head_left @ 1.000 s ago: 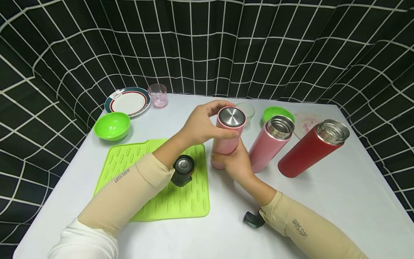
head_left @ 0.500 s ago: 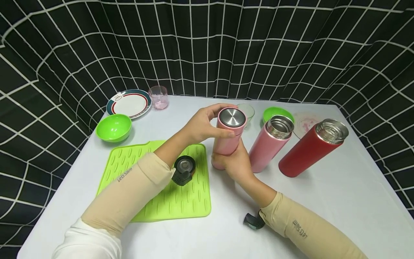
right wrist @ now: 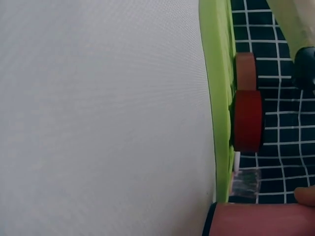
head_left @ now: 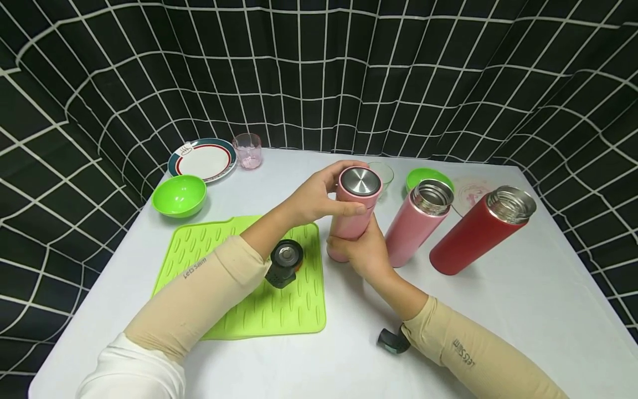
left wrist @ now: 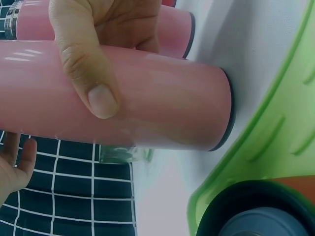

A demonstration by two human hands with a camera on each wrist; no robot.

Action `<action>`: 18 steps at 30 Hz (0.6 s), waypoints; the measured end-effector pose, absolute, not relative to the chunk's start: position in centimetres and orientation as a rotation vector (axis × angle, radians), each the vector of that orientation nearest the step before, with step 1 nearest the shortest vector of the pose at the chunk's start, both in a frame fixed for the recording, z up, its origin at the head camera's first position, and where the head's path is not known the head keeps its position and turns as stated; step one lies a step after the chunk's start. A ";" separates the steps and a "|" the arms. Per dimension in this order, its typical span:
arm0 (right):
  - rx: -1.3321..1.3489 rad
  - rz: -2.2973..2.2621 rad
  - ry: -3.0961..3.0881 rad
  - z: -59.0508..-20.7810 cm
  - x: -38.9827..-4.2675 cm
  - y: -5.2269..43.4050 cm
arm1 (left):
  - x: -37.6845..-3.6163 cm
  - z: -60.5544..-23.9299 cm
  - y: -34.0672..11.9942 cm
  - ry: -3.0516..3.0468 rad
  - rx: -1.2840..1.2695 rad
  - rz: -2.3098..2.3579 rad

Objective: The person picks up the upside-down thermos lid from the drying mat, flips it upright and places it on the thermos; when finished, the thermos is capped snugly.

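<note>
A pink thermos bottle [head_left: 350, 224] with a brushed-metal disc on top stands upright between my hands. My left hand [head_left: 319, 194] grips it round the top, the thumb lying across the front near a seam. Lower down, my right hand [head_left: 366, 249] is wrapped round the body. The left wrist view shows the right thumb [left wrist: 88, 73] over the pink wall, with left fingertips at the frame's left edge. To the right are a second pink bottle [head_left: 416, 227] and a red bottle [head_left: 473, 238], both with bare steel mouths.
A lime-green mat [head_left: 299, 302] lies at left, bearing a red lid [right wrist: 247, 120] and an orange lid [right wrist: 246, 71]. Behind are a green bowl [head_left: 179, 197], a plate [head_left: 204, 159], a pink glass [head_left: 247, 151], a clear glass [head_left: 384, 176] and another green bowl [head_left: 428, 176].
The head view has shifted slightly. My left thumb has moved a little leftward across the bottle's top part, while both hands keep their hold. Other things have stayed in place.
</note>
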State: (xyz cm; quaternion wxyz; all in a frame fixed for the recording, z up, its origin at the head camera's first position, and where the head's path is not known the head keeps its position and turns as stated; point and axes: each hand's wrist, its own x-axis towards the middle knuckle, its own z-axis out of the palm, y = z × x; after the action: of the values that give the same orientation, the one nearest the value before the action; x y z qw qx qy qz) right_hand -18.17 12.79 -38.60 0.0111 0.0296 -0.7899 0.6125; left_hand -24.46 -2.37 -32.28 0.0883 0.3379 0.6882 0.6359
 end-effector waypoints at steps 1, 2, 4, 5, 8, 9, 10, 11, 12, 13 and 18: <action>0.093 1.907 -2.461 -39.1 -18.5 12.9 | -24.5 -32.3 -2.4 2.041 1.007 1.896; 0.098 1.900 -2.462 -39.3 -18.5 12.9 | -24.5 -32.3 -2.4 2.030 1.010 1.902; 0.098 1.883 -2.465 -39.4 -18.4 13.0 | -24.5 -32.3 -2.4 2.010 1.009 1.913; 0.097 1.873 -2.469 -39.4 -18.4 13.0 | -24.5 -32.3 -2.3 1.996 1.008 1.921; 0.092 1.833 -2.491 -39.3 -18.1 13.1 | -24.5 -32.2 -2.3 1.949 1.010 1.945; 0.090 1.820 -2.499 -39.3 -18.1 13.1 | -24.4 -32.2 -2.2 1.933 1.009 1.950; 0.086 1.809 -2.511 -39.2 -18.0 13.1 | -24.4 -32.2 -2.2 1.913 1.011 1.958; 0.085 1.804 -2.520 -39.2 -17.9 13.2 | -24.4 -32.2 -2.1 1.898 1.014 1.963; 0.082 1.800 -2.532 -39.1 -17.8 13.2 | -24.4 -32.2 -2.1 1.887 1.016 1.965; 0.074 1.795 -2.546 -39.1 -17.6 13.3 | -24.4 -32.2 -2.1 1.877 1.018 1.966; 0.091 1.764 -2.582 -38.8 -16.8 13.6 | -24.4 -32.0 -2.1 1.877 1.016 1.945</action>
State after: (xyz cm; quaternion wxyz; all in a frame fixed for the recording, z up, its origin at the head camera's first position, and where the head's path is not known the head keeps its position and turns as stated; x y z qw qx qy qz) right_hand -16.76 13.62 -38.75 0.0066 0.0292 -0.8253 0.5638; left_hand -24.36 -2.15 -32.03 0.1264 0.3488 0.6448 0.6682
